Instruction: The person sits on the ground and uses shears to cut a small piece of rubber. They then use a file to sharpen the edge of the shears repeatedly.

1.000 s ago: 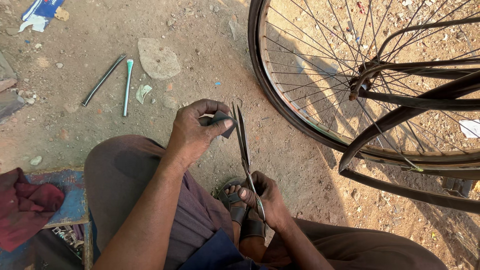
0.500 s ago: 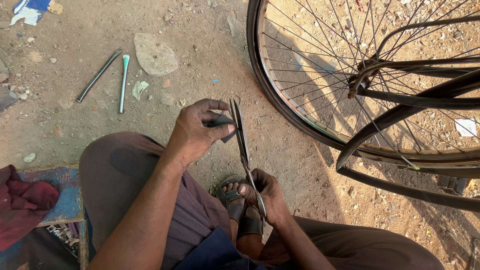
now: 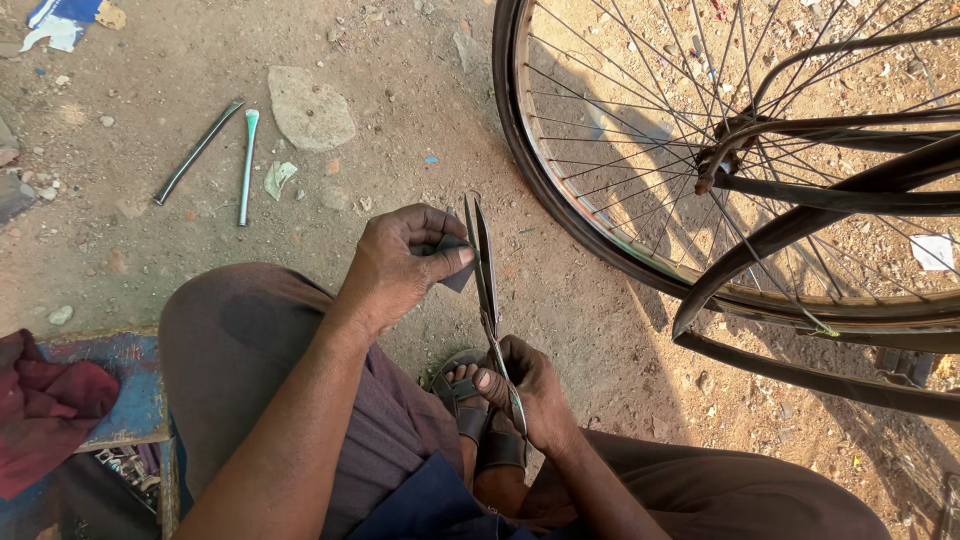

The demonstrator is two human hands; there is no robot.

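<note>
Far left, by the lower edge of the dirt ground (image 3: 620, 330), I see a crumpled red cloth (image 3: 45, 405) lying on a worn blue board (image 3: 125, 385), soft folds against chipped paint. Moving right across the ground, there's a dark curved metal lever (image 3: 195, 152) and a pale green-tipped tool (image 3: 246, 165) lying side by side, thin and straight, with a flat grey stone (image 3: 310, 107) just beyond them, rough and chalky. Now the middle: the left hand (image 3: 400, 265) has its fingers (image 3: 440, 235) closed round a small dark patch (image 3: 458, 268), thin and matte, rubbery by the look of it, pinched between thumb and fingertips and held right against the blades. Below it, the right hand (image 3: 530, 390) is wrapped shut through the handles of long steel scissors (image 3: 488, 290), blades pointing up and away, nearly closed on the patch edge. I'd judge a clean cut here wants the patch kept taut and fed deep between the blades, not nipped at the tips, turning the piece instead of the scissors, thumb kept clear. Under the hands a foot in a dark sandal (image 3: 475, 420) rests on the dust. Off to the right stands the bicycle wheel (image 3: 560, 215), black tyre, thin bright spokes fanning from the hub, and a dark curved mudguard (image 3: 800, 225) sweeping across it, casting long shadows on the gritty ground.
</note>
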